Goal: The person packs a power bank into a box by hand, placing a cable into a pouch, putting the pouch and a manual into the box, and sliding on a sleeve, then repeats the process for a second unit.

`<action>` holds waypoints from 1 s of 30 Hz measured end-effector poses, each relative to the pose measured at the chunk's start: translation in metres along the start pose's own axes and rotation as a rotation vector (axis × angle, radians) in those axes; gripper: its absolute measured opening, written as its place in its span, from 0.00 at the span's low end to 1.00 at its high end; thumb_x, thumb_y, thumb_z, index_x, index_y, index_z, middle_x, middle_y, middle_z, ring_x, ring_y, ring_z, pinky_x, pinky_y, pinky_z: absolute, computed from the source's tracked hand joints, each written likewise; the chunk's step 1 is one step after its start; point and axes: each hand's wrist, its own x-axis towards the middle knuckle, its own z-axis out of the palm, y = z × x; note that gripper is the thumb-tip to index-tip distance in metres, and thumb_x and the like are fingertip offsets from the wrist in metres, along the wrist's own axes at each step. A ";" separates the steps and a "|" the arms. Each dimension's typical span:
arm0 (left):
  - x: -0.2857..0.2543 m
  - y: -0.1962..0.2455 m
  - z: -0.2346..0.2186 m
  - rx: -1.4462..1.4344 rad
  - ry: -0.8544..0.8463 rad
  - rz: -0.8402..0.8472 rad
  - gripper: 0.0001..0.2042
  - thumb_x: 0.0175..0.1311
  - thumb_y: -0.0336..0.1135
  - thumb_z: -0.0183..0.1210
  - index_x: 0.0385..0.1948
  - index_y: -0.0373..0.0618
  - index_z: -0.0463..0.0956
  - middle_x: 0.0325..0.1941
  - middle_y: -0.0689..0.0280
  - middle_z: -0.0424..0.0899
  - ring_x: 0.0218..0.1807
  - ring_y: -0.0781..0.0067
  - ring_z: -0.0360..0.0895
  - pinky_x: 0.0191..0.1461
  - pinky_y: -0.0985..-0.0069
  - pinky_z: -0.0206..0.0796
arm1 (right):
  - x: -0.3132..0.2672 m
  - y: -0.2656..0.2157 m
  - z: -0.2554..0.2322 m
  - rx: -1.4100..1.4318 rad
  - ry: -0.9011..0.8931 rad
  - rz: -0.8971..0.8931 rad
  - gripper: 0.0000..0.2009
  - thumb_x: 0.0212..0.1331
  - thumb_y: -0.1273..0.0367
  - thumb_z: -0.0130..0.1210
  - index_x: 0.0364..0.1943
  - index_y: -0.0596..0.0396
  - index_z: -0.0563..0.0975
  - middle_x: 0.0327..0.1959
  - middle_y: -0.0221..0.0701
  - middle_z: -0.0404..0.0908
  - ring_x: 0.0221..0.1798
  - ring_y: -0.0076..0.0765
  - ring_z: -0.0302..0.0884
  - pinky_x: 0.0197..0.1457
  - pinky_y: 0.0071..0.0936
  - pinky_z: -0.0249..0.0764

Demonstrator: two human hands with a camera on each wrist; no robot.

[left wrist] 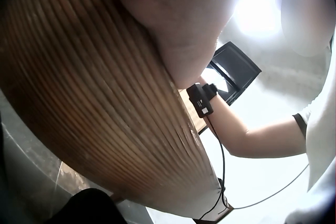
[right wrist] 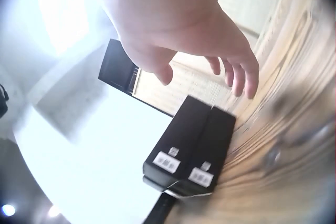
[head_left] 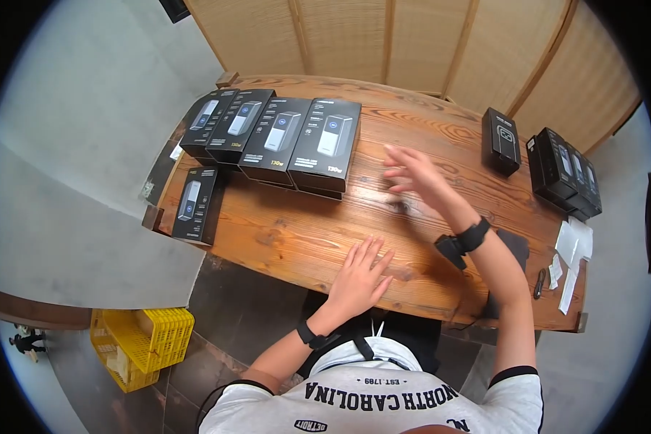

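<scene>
My left hand (head_left: pixel 362 278) rests on the wooden table (head_left: pixel 275 231) near its front edge, fingers spread. Over the middle of the table my right hand (head_left: pixel 419 177) is held out with its fingers loosely extended, holding nothing. Left of it stand several black product boxes (head_left: pixel 325 145) side by side, printed with a silver-and-black device and "130W". One separate black box (head_left: pixel 194 206) sits at the table's left edge. The right wrist view has my right hand (right wrist: pixel 184 29) above, with black boxes (right wrist: pixel 191 145) bearing white barcode labels beyond it.
At the right stand a single black box (head_left: pixel 501 141) and a group of black boxes (head_left: pixel 564 173). White paper scraps (head_left: pixel 573 242) and a small black-handled tool (head_left: pixel 539 283) lie near the right edge. Yellow crates (head_left: pixel 170 340) are on the floor at left.
</scene>
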 end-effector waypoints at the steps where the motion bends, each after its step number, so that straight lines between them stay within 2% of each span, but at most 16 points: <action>1: 0.000 0.000 0.000 0.006 0.002 -0.005 0.26 0.69 0.44 0.58 0.67 0.45 0.70 0.74 0.48 0.65 0.77 0.44 0.58 0.79 0.50 0.49 | 0.004 -0.001 0.015 0.042 -0.043 0.056 0.34 0.64 0.42 0.60 0.61 0.55 0.71 0.51 0.33 0.75 0.50 0.28 0.77 0.48 0.36 0.81; 4: 0.000 -0.001 0.002 -0.007 0.016 -0.019 0.26 0.69 0.44 0.58 0.67 0.45 0.70 0.74 0.49 0.66 0.77 0.44 0.59 0.78 0.50 0.50 | 0.025 0.005 0.047 0.098 -0.079 0.110 0.33 0.62 0.41 0.61 0.58 0.54 0.72 0.51 0.32 0.74 0.48 0.29 0.77 0.47 0.37 0.79; 6: 0.000 -0.001 0.002 -0.033 0.021 -0.001 0.25 0.69 0.43 0.58 0.66 0.45 0.71 0.73 0.49 0.66 0.76 0.44 0.59 0.78 0.50 0.50 | 0.033 0.007 0.064 0.119 -0.045 0.167 0.31 0.60 0.43 0.64 0.55 0.53 0.75 0.46 0.30 0.76 0.45 0.28 0.78 0.45 0.35 0.77; 9: 0.001 -0.002 -0.001 -0.051 0.049 0.016 0.25 0.68 0.43 0.59 0.65 0.45 0.71 0.72 0.48 0.66 0.76 0.44 0.59 0.78 0.50 0.51 | 0.040 0.008 0.070 0.123 -0.050 0.123 0.27 0.58 0.47 0.67 0.51 0.53 0.78 0.41 0.28 0.79 0.43 0.28 0.78 0.46 0.32 0.74; 12: 0.001 -0.003 -0.001 -0.065 0.047 0.017 0.25 0.68 0.43 0.59 0.65 0.45 0.70 0.73 0.48 0.66 0.76 0.44 0.59 0.78 0.50 0.51 | 0.032 0.003 0.067 0.262 -0.129 0.110 0.24 0.57 0.51 0.68 0.49 0.53 0.79 0.37 0.27 0.81 0.43 0.28 0.80 0.49 0.30 0.73; 16: -0.001 -0.005 0.000 -0.069 0.040 0.031 0.25 0.68 0.43 0.59 0.66 0.45 0.70 0.73 0.48 0.66 0.75 0.44 0.60 0.77 0.50 0.51 | 0.009 0.016 0.042 0.438 -0.088 0.108 0.21 0.58 0.56 0.68 0.48 0.54 0.79 0.40 0.28 0.83 0.45 0.29 0.80 0.53 0.31 0.73; 18: -0.001 -0.006 0.001 -0.068 0.028 0.022 0.27 0.68 0.41 0.59 0.67 0.43 0.69 0.72 0.48 0.66 0.75 0.42 0.60 0.78 0.50 0.51 | -0.005 0.031 0.017 0.518 -0.063 0.077 0.13 0.60 0.61 0.65 0.40 0.53 0.79 0.34 0.24 0.81 0.36 0.24 0.80 0.45 0.25 0.75; 19: 0.000 -0.006 0.000 -0.076 0.023 0.031 0.27 0.68 0.41 0.59 0.67 0.43 0.69 0.72 0.48 0.66 0.75 0.42 0.60 0.78 0.50 0.51 | -0.016 0.039 0.005 0.519 -0.050 0.076 0.13 0.60 0.61 0.65 0.40 0.53 0.79 0.34 0.24 0.81 0.36 0.24 0.80 0.45 0.25 0.75; 21: 0.002 -0.006 -0.004 -0.181 0.096 -0.018 0.28 0.68 0.35 0.60 0.69 0.40 0.66 0.72 0.49 0.66 0.74 0.46 0.64 0.77 0.55 0.54 | -0.046 0.049 -0.019 0.484 -0.039 -0.029 0.14 0.62 0.63 0.62 0.46 0.56 0.80 0.40 0.27 0.83 0.43 0.24 0.79 0.51 0.26 0.74; 22: 0.001 -0.008 -0.004 -0.190 0.087 -0.007 0.28 0.68 0.35 0.60 0.69 0.40 0.66 0.72 0.49 0.66 0.74 0.46 0.64 0.77 0.55 0.54 | -0.061 0.050 -0.032 0.486 -0.023 -0.029 0.14 0.62 0.63 0.62 0.46 0.56 0.80 0.40 0.27 0.83 0.43 0.24 0.79 0.51 0.26 0.74; 24: 0.002 -0.013 -0.002 -0.685 0.238 -0.252 0.30 0.69 0.31 0.59 0.72 0.39 0.60 0.71 0.49 0.69 0.70 0.53 0.71 0.74 0.60 0.61 | -0.095 0.043 -0.056 0.303 -0.043 -0.031 0.19 0.61 0.65 0.61 0.55 0.60 0.80 0.46 0.29 0.83 0.50 0.23 0.77 0.56 0.25 0.72; 25: 0.002 -0.018 0.001 -0.689 0.228 -0.248 0.30 0.69 0.31 0.59 0.72 0.39 0.60 0.71 0.49 0.69 0.70 0.53 0.71 0.74 0.60 0.61 | -0.108 0.041 -0.066 0.307 -0.031 -0.030 0.19 0.61 0.65 0.61 0.55 0.60 0.80 0.46 0.29 0.83 0.50 0.23 0.77 0.56 0.25 0.72; 27: 0.006 -0.026 0.007 -0.928 0.342 -0.325 0.29 0.71 0.30 0.57 0.73 0.38 0.59 0.71 0.50 0.68 0.66 0.59 0.74 0.69 0.66 0.66 | -0.130 0.041 -0.086 0.103 -0.087 0.017 0.24 0.60 0.66 0.60 0.61 0.60 0.77 0.51 0.31 0.83 0.53 0.24 0.77 0.60 0.22 0.70; 28: 0.009 -0.025 0.006 -0.866 0.371 -0.290 0.25 0.72 0.32 0.58 0.69 0.38 0.64 0.64 0.54 0.75 0.62 0.65 0.76 0.63 0.70 0.70 | -0.137 0.047 -0.093 0.071 -0.109 0.030 0.25 0.59 0.67 0.61 0.62 0.60 0.77 0.52 0.32 0.83 0.53 0.25 0.77 0.61 0.23 0.69; 29: 0.012 -0.022 0.001 -0.866 0.365 -0.288 0.25 0.72 0.32 0.58 0.69 0.38 0.64 0.64 0.54 0.75 0.62 0.65 0.76 0.63 0.70 0.70 | -0.142 0.052 -0.095 0.075 -0.105 0.030 0.25 0.59 0.67 0.61 0.62 0.60 0.77 0.52 0.32 0.83 0.53 0.25 0.77 0.61 0.23 0.69; 30: 0.015 -0.018 -0.004 -0.965 0.254 -0.359 0.23 0.72 0.32 0.58 0.66 0.38 0.67 0.59 0.56 0.77 0.57 0.68 0.78 0.59 0.73 0.71 | -0.147 0.056 -0.095 0.029 -0.128 0.028 0.25 0.58 0.67 0.61 0.61 0.60 0.77 0.52 0.32 0.83 0.53 0.25 0.77 0.61 0.24 0.69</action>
